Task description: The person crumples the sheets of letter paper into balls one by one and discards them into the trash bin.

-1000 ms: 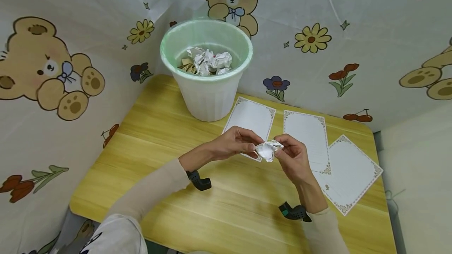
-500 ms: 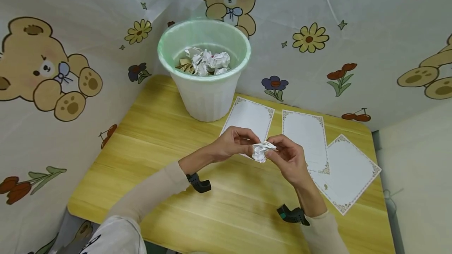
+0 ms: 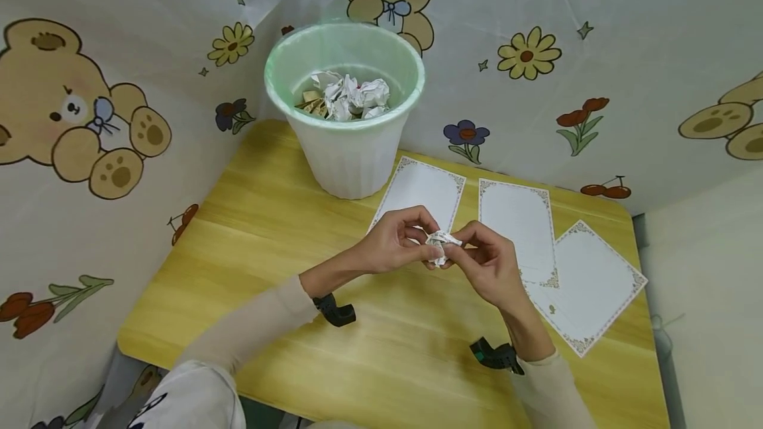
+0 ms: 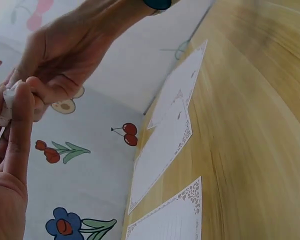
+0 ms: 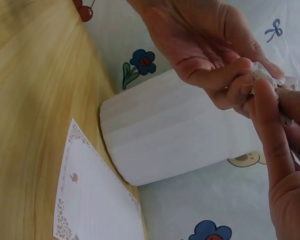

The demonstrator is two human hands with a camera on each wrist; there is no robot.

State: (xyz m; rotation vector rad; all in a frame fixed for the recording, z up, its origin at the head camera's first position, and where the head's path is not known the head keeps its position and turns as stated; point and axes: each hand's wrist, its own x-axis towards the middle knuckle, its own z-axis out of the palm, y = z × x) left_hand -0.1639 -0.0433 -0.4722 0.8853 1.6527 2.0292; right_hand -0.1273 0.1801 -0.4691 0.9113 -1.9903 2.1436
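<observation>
Pinching crumpled paper (image 3: 440, 239) between left hand (image 3: 393, 242) and right hand (image 3: 493, 265), presumably steadying it from both sides above counter (image 3: 381, 356).

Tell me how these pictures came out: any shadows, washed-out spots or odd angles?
Head view: only soft-edged shadows on the table, and the paper ball clear enough to show creases; left wrist view: cloth washed out pale at top left; right wrist view: turned sideways, so the bin seems to lie over, its white wall looking greyish.
</observation>
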